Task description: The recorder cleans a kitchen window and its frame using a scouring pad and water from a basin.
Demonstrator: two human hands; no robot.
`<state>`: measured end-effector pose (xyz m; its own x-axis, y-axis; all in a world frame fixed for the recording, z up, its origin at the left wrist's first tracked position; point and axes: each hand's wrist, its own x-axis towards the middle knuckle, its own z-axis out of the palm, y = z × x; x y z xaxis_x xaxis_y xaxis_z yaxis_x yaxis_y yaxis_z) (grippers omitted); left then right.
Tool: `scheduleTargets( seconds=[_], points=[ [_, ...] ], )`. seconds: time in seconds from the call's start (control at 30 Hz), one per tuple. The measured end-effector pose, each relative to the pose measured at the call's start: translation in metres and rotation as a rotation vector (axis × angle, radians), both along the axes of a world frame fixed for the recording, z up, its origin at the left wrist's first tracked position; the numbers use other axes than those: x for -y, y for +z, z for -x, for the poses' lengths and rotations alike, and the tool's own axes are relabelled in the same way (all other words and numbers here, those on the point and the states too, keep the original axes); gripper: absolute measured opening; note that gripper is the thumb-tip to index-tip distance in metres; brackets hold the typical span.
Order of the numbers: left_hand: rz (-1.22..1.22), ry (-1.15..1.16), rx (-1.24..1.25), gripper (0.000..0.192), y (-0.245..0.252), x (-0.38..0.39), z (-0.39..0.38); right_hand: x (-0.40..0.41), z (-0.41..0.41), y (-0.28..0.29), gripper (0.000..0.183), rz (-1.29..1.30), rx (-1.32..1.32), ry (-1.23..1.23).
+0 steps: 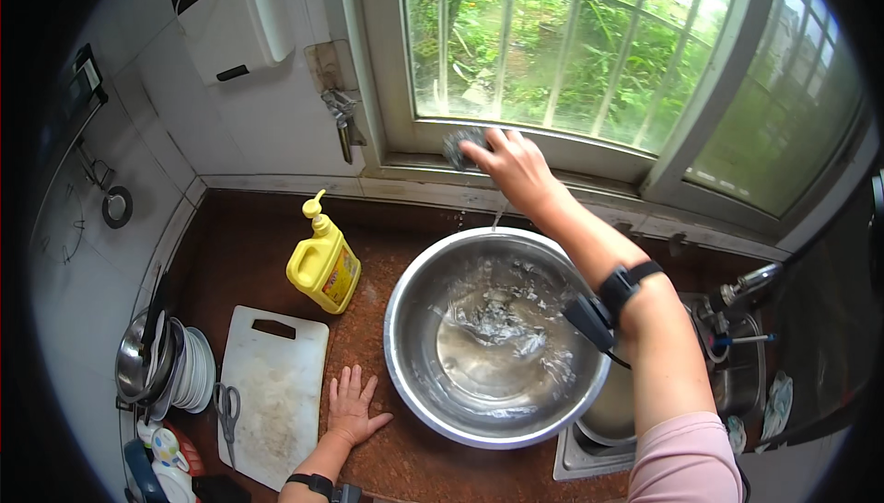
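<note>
My right hand (519, 163) grips a dark grey scouring pad (464, 149), blurred, at the lower frame of the window (566, 54). Water drips below it towards a large stainless steel basin (406, 372). Clear water (494, 365) in the basin is rippled and splashing around its middle. My left hand (353, 406) lies palm down on the reddish-brown countertop (387, 475), fingers spread, between the basin and a white cutting board (280, 379). A yellow pump bottle (326, 268) stands behind the board.
Grey-handled scissors (226, 413) lie on the board's left edge. Stacked plates (197, 368) and a metal pan (131, 365) stand by the left wall. To the right, a steel sink (566, 461) sits partly under the basin, with a faucet (742, 285) behind. A white dispenser (238, 27) hangs above.
</note>
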<state>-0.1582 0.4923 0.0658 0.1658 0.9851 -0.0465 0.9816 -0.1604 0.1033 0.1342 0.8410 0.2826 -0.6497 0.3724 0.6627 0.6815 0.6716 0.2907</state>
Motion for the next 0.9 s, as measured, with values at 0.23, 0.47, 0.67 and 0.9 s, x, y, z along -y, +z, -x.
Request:
scheduleTargets(
  seconds=[0.23, 0.47, 0.67, 0.9],
  points=[
    [0.053, 0.025, 0.066, 0.085, 0.007, -0.005, 0.000, -0.071, 0.086, -0.015, 0.019, -0.069, 0.434, -0.156],
    [0.086, 0.067, 0.040, 0.083, 0.004, 0.002, 0.003, -0.045, -0.131, -0.030, 0.034, -0.077, 0.559, -0.245],
    [0.064, 0.048, 0.086, 0.084, 0.006, 0.000, 0.002, -0.044, -0.147, -0.028, 0.033, -0.168, 0.544, -0.280],
    [0.076, 0.053, 0.106, 0.081, 0.005, -0.004, 0.003, -0.085, 0.093, -0.015, 0.045, -0.150, 0.302, -0.106]
  ],
)
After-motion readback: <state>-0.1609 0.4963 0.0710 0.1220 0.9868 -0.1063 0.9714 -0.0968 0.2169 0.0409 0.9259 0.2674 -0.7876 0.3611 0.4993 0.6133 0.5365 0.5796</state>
